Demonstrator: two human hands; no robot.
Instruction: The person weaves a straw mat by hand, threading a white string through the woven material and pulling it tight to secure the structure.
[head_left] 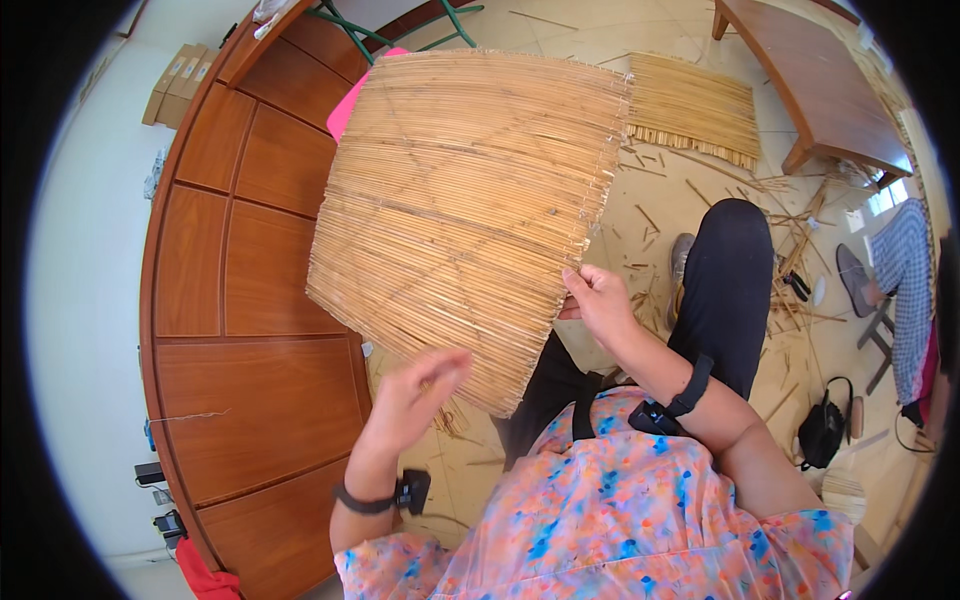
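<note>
Up + L of your R hand (600,300): reed mat (465,200), raised in front of you; most of it lies that way, w/ a short corner running below the grip.
R grip: pinching mat's R edge, thumb on the face, fingers apparently tucked under.
Reeds: run L and slightly up from R grip, edge to edge.
Mat's long axis: looks to cross the reeds, going up + away from grip; lens bends it, so not 100%.
L hand (410,395): down-L of R grip, by mat's lower edge; fingers blurred, half curled; can't tell if touching or holding.
Nearer hand: R, on the mat itself; L is closer to lower edge.
Second mat (690,105): floor, up-R of grip.
Black clippers (797,286): floor, well R of grip, amid cut bits.
</note>
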